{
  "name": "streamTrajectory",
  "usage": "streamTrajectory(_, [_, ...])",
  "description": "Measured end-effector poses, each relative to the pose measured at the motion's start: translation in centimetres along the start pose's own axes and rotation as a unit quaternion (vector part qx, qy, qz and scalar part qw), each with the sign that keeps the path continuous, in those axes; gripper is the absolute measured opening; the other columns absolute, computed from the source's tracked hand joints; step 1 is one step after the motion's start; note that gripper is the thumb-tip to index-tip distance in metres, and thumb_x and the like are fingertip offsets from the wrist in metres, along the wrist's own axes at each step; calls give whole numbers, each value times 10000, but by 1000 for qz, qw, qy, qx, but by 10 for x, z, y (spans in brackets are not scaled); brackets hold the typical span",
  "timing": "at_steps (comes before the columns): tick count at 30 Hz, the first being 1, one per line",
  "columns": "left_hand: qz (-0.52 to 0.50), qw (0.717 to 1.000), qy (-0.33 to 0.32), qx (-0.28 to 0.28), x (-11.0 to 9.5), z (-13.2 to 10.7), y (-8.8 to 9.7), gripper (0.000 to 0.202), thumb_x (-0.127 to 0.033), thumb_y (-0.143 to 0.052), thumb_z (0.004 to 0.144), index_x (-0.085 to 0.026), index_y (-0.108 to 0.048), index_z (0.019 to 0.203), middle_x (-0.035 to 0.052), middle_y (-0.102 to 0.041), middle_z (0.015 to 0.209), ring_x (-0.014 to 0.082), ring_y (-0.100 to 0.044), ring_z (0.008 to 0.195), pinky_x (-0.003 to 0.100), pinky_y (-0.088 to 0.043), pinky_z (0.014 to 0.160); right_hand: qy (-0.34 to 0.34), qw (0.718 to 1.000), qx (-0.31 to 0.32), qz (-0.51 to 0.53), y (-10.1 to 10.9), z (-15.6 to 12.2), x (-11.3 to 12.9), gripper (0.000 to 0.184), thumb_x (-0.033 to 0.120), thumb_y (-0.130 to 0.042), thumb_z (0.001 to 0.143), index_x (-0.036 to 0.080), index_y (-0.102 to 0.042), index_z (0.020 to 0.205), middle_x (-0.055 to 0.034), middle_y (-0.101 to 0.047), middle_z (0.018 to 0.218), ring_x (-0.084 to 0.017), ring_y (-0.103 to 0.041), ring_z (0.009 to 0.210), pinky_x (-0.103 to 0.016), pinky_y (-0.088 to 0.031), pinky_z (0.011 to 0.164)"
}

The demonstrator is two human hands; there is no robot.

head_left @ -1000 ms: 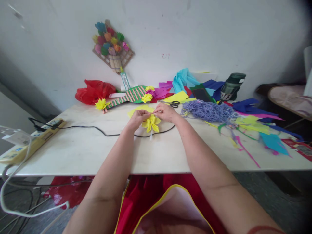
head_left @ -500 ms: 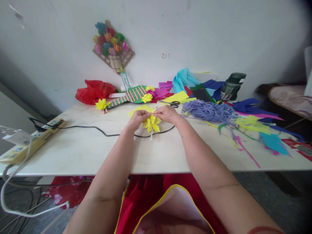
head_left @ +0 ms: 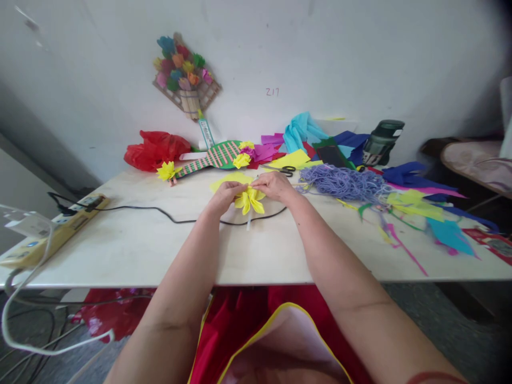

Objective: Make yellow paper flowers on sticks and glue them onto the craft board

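Observation:
A yellow paper flower [head_left: 250,201] is held between both my hands over the middle of the table. My left hand [head_left: 229,195] pinches its upper left edge with thumb and fingers. From the other side, my right hand [head_left: 274,185] pinches the upper right edge, and the fingertips of both hands nearly meet. A whitish stick [head_left: 248,221] shows below the petals; whether it is joined to the flower I cannot tell. Behind my left hand lies a flat yellow sheet [head_left: 224,181], partly covered by the fingers. Scissors [head_left: 286,170] with black handles lie just beyond my right hand.
A green, striped lute-shaped craft [head_left: 224,154] with yellow flowers lies at the back, near red crumpled paper [head_left: 157,151]. Purple yarn [head_left: 343,181], coloured paper scraps and a dark bottle [head_left: 384,143] are to the right. A black cable [head_left: 160,209] runs from the power strip [head_left: 56,234].
Both hands keep their pinch on the yellow flower and have barely moved. The petals spread slightly differently, opening a little wider at the bottom.

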State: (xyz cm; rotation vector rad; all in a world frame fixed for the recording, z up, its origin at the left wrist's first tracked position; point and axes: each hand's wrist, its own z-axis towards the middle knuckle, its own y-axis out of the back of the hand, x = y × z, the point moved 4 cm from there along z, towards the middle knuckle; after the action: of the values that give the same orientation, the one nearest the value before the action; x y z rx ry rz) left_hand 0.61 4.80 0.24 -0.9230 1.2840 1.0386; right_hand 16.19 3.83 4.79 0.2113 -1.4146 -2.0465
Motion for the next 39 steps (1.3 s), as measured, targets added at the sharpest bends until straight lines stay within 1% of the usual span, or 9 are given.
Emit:
streamTrajectory(5, [-8,1000,-1,-14,-2,-1,0,362,-447,-780,554,-146,-580,579,-14,-514,481,78,-416,426,232,-247,438,-8,1000,-3,13,0,0,-2,227,277,-602,846,294,-768,1000,4,-756,982,-163,-652,904,-244,-407,681])
streamTrajectory(11, [20,999,-26,-19,-4,-1,0,384,-459,-788,545,-143,-572,570,-14,-520,496,76,-425,450,229,-278,462,-42,997,16,61,-2,-1,-3,246,283,-575,852,274,-764,1010,3,-749,1052,-175,-659,987,-252,-457,786])
streamTrajectory(15, [34,999,-30,-22,-5,-1,0,379,-451,-793,545,-145,-572,586,-21,-523,500,80,-437,467,228,-302,483,-65,994,33,81,-4,-2,-6,259,290,-565,853,247,-766,1010,-19,-751,1046,-186,-663,988,-260,-472,822])
streamTrajectory(20, [35,999,-33,-24,-6,-1,0,352,-420,-795,546,-144,-585,609,-22,-533,519,85,-457,488,229,-323,505,-51,993,34,101,-9,1,-12,242,265,-585,839,251,-766,998,-21,-754,1024,-180,-666,961,-269,-477,826])
streamTrajectory(25, [23,999,-29,-19,-5,-2,0,310,-382,-788,566,-140,-601,619,-19,-535,531,78,-451,481,228,-319,499,-19,993,26,117,-12,4,-17,218,228,-618,816,234,-777,965,-20,-757,936,-162,-668,871,-251,-469,772])
streamTrajectory(28, [6,1000,-10,-15,-1,-1,1,288,-375,-772,592,-142,-604,617,-14,-544,534,80,-459,470,227,-306,477,-2,993,13,117,-13,5,-17,206,223,-630,809,234,-780,949,-12,-751,892,-148,-657,820,-237,-457,735])
streamTrajectory(33, [-63,997,19,-48,5,3,4,299,-408,-755,625,-128,-653,659,26,-622,593,115,-543,519,239,-364,496,5,993,1,120,-13,6,-16,207,207,-635,797,228,-783,940,-16,-747,859,-141,-643,779,-233,-447,708])
streamTrajectory(37, [-121,990,35,-61,6,4,4,315,-440,-733,665,-131,-669,675,61,-666,626,154,-598,573,260,-427,548,8,988,-14,153,-13,6,-16,209,202,-629,790,205,-785,929,-18,-743,837,-148,-648,774,-242,-462,720])
streamTrajectory(39, [-141,987,48,-62,6,3,4,303,-437,-721,683,-139,-663,676,65,-668,628,162,-606,581,262,-438,546,6,983,-25,184,-13,6,-16,207,194,-628,781,188,-787,914,-26,-743,830,-153,-652,768,-250,-474,721])
